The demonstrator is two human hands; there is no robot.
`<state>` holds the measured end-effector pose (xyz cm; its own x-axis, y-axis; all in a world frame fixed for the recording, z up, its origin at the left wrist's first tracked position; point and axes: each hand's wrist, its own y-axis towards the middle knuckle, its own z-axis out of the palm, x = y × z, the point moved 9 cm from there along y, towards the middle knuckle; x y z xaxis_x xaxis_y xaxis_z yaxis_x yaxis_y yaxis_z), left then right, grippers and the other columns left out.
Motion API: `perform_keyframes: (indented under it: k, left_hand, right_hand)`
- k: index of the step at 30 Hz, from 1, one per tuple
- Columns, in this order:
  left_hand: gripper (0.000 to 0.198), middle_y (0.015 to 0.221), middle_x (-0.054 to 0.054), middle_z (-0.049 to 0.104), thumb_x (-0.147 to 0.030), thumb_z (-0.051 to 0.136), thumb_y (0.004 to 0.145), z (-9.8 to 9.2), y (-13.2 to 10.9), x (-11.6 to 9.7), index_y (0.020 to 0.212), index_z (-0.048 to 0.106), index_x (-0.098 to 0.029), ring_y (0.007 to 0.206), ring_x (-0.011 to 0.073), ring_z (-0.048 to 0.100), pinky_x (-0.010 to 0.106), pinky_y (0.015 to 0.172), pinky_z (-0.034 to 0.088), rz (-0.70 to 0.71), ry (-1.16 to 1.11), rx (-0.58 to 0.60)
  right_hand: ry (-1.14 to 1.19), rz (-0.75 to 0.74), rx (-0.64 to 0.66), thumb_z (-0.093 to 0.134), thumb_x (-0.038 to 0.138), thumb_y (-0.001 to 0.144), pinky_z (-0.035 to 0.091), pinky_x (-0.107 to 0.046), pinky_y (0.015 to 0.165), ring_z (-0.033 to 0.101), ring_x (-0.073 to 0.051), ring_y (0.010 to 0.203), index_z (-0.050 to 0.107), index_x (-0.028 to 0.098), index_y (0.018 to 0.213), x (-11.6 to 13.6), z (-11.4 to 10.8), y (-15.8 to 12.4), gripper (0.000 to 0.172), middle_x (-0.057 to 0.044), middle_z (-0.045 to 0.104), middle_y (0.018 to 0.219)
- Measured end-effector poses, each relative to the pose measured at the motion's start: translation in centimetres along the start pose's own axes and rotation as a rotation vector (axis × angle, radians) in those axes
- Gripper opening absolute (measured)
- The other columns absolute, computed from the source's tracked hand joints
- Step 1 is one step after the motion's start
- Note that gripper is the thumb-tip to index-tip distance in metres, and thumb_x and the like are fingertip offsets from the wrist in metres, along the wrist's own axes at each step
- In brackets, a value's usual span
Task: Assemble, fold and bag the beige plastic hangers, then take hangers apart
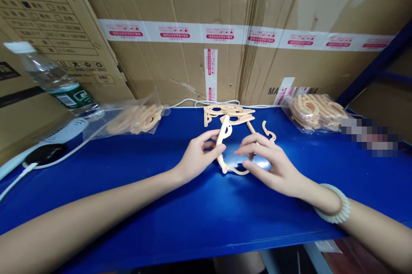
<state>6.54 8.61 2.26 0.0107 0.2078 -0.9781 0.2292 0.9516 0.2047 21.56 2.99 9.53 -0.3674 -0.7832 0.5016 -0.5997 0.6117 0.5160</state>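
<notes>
My left hand (200, 157) pinches a beige plastic folding hanger (220, 141) between thumb and fingers, its straight arm tilted upright. A thin curved part (238, 172) runs from its lower end toward the right. My right hand (273, 163) hovers just right of it with fingers apart, seemingly holding nothing. Behind the right fingers a beige stick-like part (250, 127) shows partly, and a loose hook (268, 131) lies beyond the knuckles. Farther back lie several more beige hanger pieces (228, 112) in a small pile.
Bagged hanger parts lie at left (138, 118) and right (317, 111) on the blue table (180, 222). A water bottle (54, 81), a pale hairbrush (66, 132) and a black round device (45, 155) with white cable are at left. Cardboard boxes (180, 68) stand behind.
</notes>
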Motion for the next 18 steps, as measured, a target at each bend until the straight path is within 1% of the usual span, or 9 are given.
perform_keyframes:
  k: [1,3,5,7,10,13,15,18]
  left_hand:
    - [0.045,0.098,0.006,0.067,-0.029,0.072,0.082,0.1,-0.1,-0.1,0.124,0.064,-0.015,0.077,0.0157,0.067,0.027,0.069,0.059,0.015,0.011,0.007]
    - [0.046,0.098,0.006,0.068,-0.028,0.072,0.082,0.2,-0.3,-0.4,0.125,0.064,-0.016,0.077,0.0156,0.068,0.027,0.068,0.058,0.036,0.042,0.024]
    - [0.045,0.096,0.005,0.069,-0.027,0.073,0.082,0.3,-0.5,-0.7,0.125,0.066,-0.016,0.077,0.0154,0.068,0.025,0.066,0.057,0.050,0.081,0.033]
    - [0.044,0.095,0.006,0.069,-0.028,0.073,0.082,0.3,-0.7,-1.0,0.123,0.068,-0.016,0.077,0.0153,0.068,0.023,0.064,0.056,0.064,0.114,0.033]
    - [0.042,0.098,0.006,0.066,-0.028,0.071,0.082,0.3,-0.8,-1.4,0.122,0.069,-0.016,0.078,0.0151,0.068,0.023,0.064,0.056,0.090,0.137,0.033]
    - [0.040,0.097,0.005,0.063,-0.027,0.070,0.084,0.4,-0.9,-1.7,0.123,0.070,-0.017,0.079,0.0148,0.068,0.023,0.063,0.056,0.132,0.150,0.033]
    - [0.036,0.095,0.004,0.061,-0.027,0.069,0.086,0.3,-1.0,-2.0,0.120,0.072,-0.018,0.079,0.0142,0.067,0.023,0.065,0.056,0.173,0.175,0.014]
    - [0.031,0.094,0.004,0.062,-0.027,0.067,0.088,0.1,-1.1,-2.3,0.117,0.073,-0.019,0.079,0.0131,0.065,0.023,0.066,0.055,0.220,0.221,-0.023]
  right_hand:
    - [0.057,0.047,-0.016,0.059,0.028,0.098,0.054,-0.036,0.089,0.060,-0.022,0.115,0.068,0.022,0.117,-0.4,-0.3,0.1,0.023,-0.011,0.063,0.122]
    - [0.195,0.125,0.005,0.060,0.031,0.097,0.053,-0.041,0.099,0.052,-0.025,0.132,0.067,0.028,0.126,-1.4,-0.3,0.2,0.029,-0.010,0.057,0.140]
    - [0.346,0.203,0.036,0.061,0.033,0.097,0.050,-0.046,0.106,0.047,-0.026,0.139,0.066,0.030,0.129,-2.3,0.1,0.2,0.033,-0.009,0.053,0.148]
    - [0.475,0.299,0.027,0.061,0.035,0.097,0.048,-0.049,0.109,0.047,-0.028,0.141,0.066,0.029,0.131,-3.4,0.4,0.0,0.034,-0.009,0.051,0.152]
    - [0.612,0.399,0.002,0.066,0.037,0.094,0.044,-0.051,0.113,0.049,-0.028,0.139,0.066,0.028,0.132,-4.3,0.9,-0.4,0.039,-0.009,0.052,0.152]
    - [0.702,0.415,0.024,0.068,0.037,0.093,0.042,-0.051,0.114,0.056,-0.027,0.133,0.067,0.027,0.131,-4.1,1.5,-0.5,0.039,-0.009,0.060,0.144]
    - [0.710,0.412,-0.004,0.069,0.036,0.093,0.043,-0.050,0.114,0.058,-0.026,0.131,0.069,0.027,0.128,-4.1,1.3,-0.5,0.037,-0.009,0.063,0.140]
    - [0.673,0.393,-0.088,0.071,0.037,0.091,0.046,-0.048,0.112,0.060,-0.026,0.128,0.073,0.025,0.120,-4.4,0.6,-0.6,0.031,-0.009,0.067,0.134]
